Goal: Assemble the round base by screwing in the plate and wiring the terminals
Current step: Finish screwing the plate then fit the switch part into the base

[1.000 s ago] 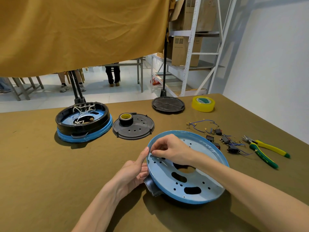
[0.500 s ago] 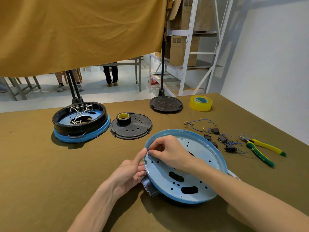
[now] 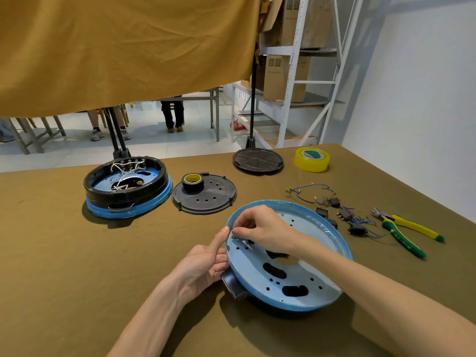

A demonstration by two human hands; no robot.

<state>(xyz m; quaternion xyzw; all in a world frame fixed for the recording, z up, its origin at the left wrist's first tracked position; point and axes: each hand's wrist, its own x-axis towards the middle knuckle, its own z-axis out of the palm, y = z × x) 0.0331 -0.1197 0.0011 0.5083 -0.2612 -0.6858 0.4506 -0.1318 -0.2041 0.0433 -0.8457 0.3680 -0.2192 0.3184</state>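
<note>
A round light-blue base (image 3: 309,276) with several holes lies tilted on the table in front of me, a black block under its left edge. My left hand (image 3: 203,266) holds the base's left rim, its thumb raised against the edge. My right hand (image 3: 260,230) is inside the base near the left rim, fingertips pinched together on something too small to make out. Blue wires with terminals (image 3: 309,191) and small black switches (image 3: 345,215) lie to the right of the base.
A second black-and-blue base with white wiring (image 3: 126,186) stands at the back left. Beside it lies a black perforated plate (image 3: 206,199) with a black tape roll (image 3: 192,181) on it. Yellow tape (image 3: 311,159), a black stand disc (image 3: 257,161) and green-yellow pliers (image 3: 404,233) lie right.
The view has shifted slightly. Both hands stay at the base's left rim, my right hand's fingers working in small motions at the same spot.
</note>
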